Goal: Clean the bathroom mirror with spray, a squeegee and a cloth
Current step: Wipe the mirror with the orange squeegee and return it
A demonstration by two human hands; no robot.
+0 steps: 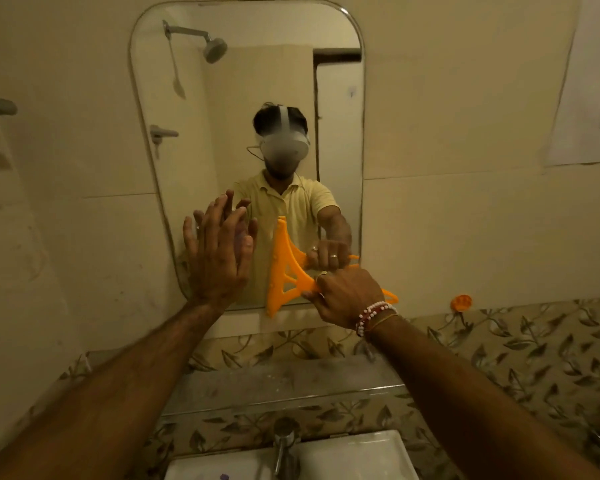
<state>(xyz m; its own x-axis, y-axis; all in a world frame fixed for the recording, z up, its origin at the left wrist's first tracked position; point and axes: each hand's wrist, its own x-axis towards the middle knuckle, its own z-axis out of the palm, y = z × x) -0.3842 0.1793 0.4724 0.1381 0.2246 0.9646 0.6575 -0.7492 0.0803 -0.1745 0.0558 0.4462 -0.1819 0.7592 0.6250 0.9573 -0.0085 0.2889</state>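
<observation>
Right hand [347, 296], with a ring on one finger and red-and-white bead bracelets [374, 315] at the wrist, is closed around the handle of an orange plastic squeegee with a triangular open-work frame [284, 271]. Its blade edge stands nearly upright against the lower part of the tall, round-cornered wall mirror [250, 98], with the bottom tip reaching just past the mirror's lower edge onto the wall. The handle points to the right, its end showing beyond the wrist.

Left hand [219, 258] is spread wide and holds nothing; the fingers point up, with the palm facing the glass at the mirror's lower left. Whether it touches the glass cannot be told.

Below the mirror runs a grey stone ledge [281, 386], set between bands of leaf-patterned tile [534, 358]. Under it, a chrome tap [286, 448] rises at the back of a white ceramic basin [357, 459]. A small orange hook [461, 303] sits on the wall to the right, near the top edge of the patterned tile. No spray bottle or cloth can be made out.
</observation>
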